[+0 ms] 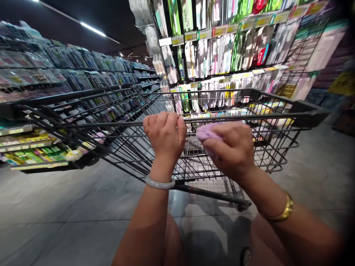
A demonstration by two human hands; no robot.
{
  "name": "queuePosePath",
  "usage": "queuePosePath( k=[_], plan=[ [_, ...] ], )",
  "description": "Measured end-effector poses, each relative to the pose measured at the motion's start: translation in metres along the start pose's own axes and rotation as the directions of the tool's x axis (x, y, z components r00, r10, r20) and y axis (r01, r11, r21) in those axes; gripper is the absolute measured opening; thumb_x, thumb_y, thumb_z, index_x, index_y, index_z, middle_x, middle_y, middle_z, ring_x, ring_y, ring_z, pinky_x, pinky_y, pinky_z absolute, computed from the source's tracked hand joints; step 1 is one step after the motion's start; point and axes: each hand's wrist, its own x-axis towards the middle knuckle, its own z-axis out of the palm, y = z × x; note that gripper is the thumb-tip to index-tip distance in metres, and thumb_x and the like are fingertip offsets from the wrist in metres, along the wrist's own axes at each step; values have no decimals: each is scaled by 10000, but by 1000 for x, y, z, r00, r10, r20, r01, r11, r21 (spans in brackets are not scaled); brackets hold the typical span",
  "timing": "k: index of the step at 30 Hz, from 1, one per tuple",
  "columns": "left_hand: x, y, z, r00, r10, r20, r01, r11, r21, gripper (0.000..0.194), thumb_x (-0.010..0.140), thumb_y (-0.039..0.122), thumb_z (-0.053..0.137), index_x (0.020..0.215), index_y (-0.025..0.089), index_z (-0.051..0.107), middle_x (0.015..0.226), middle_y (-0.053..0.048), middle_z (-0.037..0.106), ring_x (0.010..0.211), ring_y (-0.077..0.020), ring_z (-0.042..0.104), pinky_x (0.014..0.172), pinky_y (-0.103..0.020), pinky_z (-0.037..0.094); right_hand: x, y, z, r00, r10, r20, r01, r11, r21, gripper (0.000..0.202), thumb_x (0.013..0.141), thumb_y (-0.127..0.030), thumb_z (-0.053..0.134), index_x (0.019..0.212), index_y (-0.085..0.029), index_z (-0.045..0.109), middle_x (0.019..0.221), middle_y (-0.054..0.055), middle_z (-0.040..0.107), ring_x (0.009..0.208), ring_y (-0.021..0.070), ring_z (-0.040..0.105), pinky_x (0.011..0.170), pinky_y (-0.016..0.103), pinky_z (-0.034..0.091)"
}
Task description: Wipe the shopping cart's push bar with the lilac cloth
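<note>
A black wire shopping cart [266,117] stands right in front of me, its basket tapering away toward the shelves. My left hand [165,135] is wrapped round the cart's upper wire bar, knuckles up, with a pale bangle on that wrist. Bunched in my right hand [233,147] is a lilac cloth [208,131], part of it sticking out past the thumb and fingers. That hand is closed and sits just below the same bar; whether it touches the wire I cannot tell. A gold bracelet is on the right wrist.
Ahead rises a lit rack [213,55] hung with several rows of packaged goods. Along the left runs a long stocked shelf [69,70], with a low shelf [33,147] near the cart's left side. Grey tiled floor [83,207] lies below, and my knees show underneath.
</note>
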Motion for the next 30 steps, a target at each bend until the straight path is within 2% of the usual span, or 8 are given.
queuePosePath(
  k=[3, 7, 9, 12, 15, 19, 25, 30],
  plan=[
    [0, 0, 0, 1000, -3, -3, 3, 1000, 6, 236, 949, 350, 425, 782, 253, 562, 795, -43, 599, 825, -233, 468, 850, -417, 296, 3, 2, -5, 999, -24, -48, 24, 1000, 6, 217, 732, -174, 740, 913, -272, 670, 1053, 16, 668, 991, 221, 622, 855, 407, 496],
    [1, 0, 1, 1000, 2, 3, -2, 1000, 0, 245, 951, 350, 427, 784, 252, 576, 798, -45, 607, 826, -231, 464, 851, -414, 295, 11, 22, -26, 942, 221, -253, -221, 975, 28, 222, 705, -145, 744, 899, -241, 693, 1047, 61, 591, 1033, 245, 589, 884, 421, 498],
    [1, 0, 0, 1000, -1, 3, 1, 1000, -9, 247, 951, 346, 436, 789, 250, 596, 794, -46, 615, 820, -229, 468, 849, -413, 299, 13, 26, -30, 914, 292, -282, -302, 953, 7, 188, 714, -151, 728, 882, -227, 692, 1045, 76, 573, 1055, 269, 578, 906, 453, 483],
    [2, 3, -3, 1000, -25, 9, 25, 998, -53, 245, 950, 351, 463, 816, 254, 645, 834, -46, 641, 840, -228, 494, 867, -414, 310, 12, 18, -23, 956, 262, -134, -268, 963, -25, 174, 755, -160, 678, 912, -234, 680, 1070, 82, 597, 1041, 273, 582, 879, 469, 472],
    [2, 12, -8, 998, -55, 15, 56, 994, -98, 230, 945, 372, 500, 904, 275, 705, 1015, -55, 662, 992, -246, 523, 959, -443, 305, 12, 6, -14, 994, 104, 21, -102, 993, -55, 193, 788, -162, 661, 956, -257, 665, 1100, 61, 648, 1058, 265, 593, 885, 453, 456],
    [3, 30, -12, 996, 10, 83, 7, 979, -203, 215, 945, 362, 523, 1036, 322, 713, 1194, -29, 647, 1178, -246, 501, 1080, -463, 251, 14, 17, -20, 992, 122, -15, -122, 992, -20, 191, 768, -195, 700, 949, -249, 668, 1102, 62, 646, 1030, 252, 600, 857, 426, 478],
    [2, 43, -5, 984, 59, 170, -24, 979, -200, 233, 965, 383, 489, 1099, 312, 666, 1040, 10, 704, 1027, -215, 549, 1038, -443, 256, 14, 50, -34, 908, 346, -236, -355, 935, 5, 183, 704, -207, 710, 882, -241, 684, 965, 45, 598, 1018, 242, 589, 898, 428, 472],
    [3, 45, -2, 990, 18, 143, 2, 991, -137, 241, 956, 426, 480, 977, 276, 668, 910, -22, 682, 938, -240, 516, 958, -450, 277, 13, 25, -24, 978, 209, -15, -209, 975, -69, 213, 742, -195, 641, 943, -260, 672, 1072, 52, 633, 1003, 250, 589, 842, 441, 456]
  ],
)
